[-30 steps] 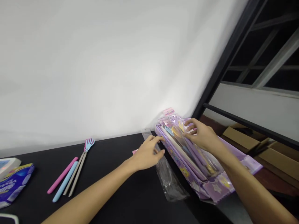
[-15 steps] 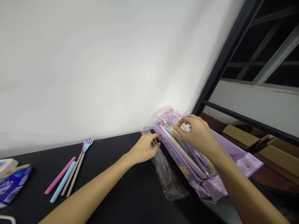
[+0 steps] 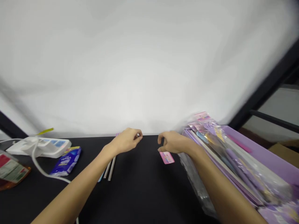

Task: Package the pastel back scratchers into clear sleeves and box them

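Both my hands hover over the black table (image 3: 144, 193) near the wall, a short gap between them. My left hand (image 3: 127, 141) is closed in a pinch, thumb against fingertips; what it pinches is too small or too clear to make out. My right hand (image 3: 173, 142) is curled with its fingers bent inward, just above a small pink card (image 3: 167, 157). I cannot tell if the card touches that hand. Under my left forearm lie thin grey sticks (image 3: 110, 168). To the right stands a purple box (image 3: 268, 155) with several wrapped purple packs (image 3: 224, 146).
A white power strip (image 3: 39, 146) with its cable lies at the left, beside a blue packet (image 3: 66, 160) and an orange-red packet (image 3: 9, 171). A crumpled clear plastic sleeve (image 3: 198, 183) lies against the purple box. A white wall stands behind the table.
The view has swung left. Both hands left the purple box and came together over the middle of the table. The pink card now shows under my right hand.
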A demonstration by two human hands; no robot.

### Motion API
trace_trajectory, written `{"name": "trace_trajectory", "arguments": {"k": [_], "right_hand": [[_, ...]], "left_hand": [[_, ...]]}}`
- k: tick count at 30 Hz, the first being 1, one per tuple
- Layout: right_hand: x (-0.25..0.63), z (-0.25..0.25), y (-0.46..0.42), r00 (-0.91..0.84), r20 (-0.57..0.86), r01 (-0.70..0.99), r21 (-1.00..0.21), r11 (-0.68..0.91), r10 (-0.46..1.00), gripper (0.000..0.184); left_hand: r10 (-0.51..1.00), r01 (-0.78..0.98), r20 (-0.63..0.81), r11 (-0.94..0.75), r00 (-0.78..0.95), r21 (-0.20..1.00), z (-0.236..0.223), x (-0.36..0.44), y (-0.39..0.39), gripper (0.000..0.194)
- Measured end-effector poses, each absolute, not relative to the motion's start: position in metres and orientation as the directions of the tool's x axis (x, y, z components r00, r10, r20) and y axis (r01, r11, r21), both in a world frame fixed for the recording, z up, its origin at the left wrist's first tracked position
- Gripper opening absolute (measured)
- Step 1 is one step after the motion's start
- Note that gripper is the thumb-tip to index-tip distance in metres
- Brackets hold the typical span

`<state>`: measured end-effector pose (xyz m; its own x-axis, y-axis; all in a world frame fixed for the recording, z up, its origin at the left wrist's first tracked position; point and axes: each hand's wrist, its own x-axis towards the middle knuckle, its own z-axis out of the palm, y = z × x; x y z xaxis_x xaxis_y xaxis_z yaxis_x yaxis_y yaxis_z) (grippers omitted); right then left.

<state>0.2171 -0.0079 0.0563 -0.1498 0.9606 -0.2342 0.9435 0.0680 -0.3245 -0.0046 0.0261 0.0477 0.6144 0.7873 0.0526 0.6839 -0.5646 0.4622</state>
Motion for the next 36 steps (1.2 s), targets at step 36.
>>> {"name": "trace_trajectory", "arguments": {"k": [36], "right_hand": [[0.145,0.018,-0.009,-0.119,-0.276,0.753,-0.651,-0.095,0.954,0.037]], "left_hand": [[0.92,0.892,-0.116,-0.323,0.375,0.317,0.026,-0.044,0.003,0.016]]}}
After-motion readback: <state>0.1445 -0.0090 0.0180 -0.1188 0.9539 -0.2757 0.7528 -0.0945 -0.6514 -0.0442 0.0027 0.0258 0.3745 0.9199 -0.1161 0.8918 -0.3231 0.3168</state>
